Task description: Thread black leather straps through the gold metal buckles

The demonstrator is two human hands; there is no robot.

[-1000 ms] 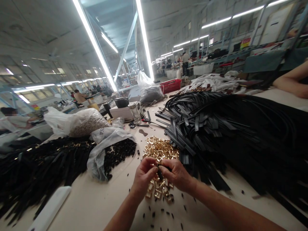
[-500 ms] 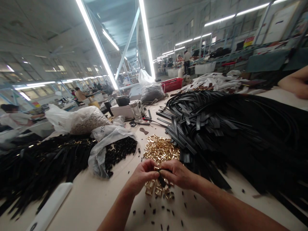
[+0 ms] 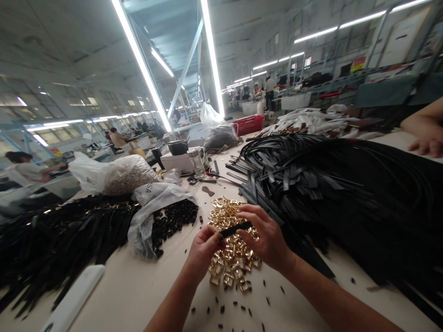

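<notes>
Fingers of the left hand [image 3: 205,246] pinch one end of the black strap [image 3: 236,229]; right hand [image 3: 266,237] fingers are parted around its other end. The strap is above the gold buckles [image 3: 228,267].

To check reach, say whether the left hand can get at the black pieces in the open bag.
Probably yes: mostly bare tabletop separates the left hand from the black pieces, though it holds a black strip.

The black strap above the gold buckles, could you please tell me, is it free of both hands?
No, the left hand pinches one end of the black strap between its fingers.
</notes>
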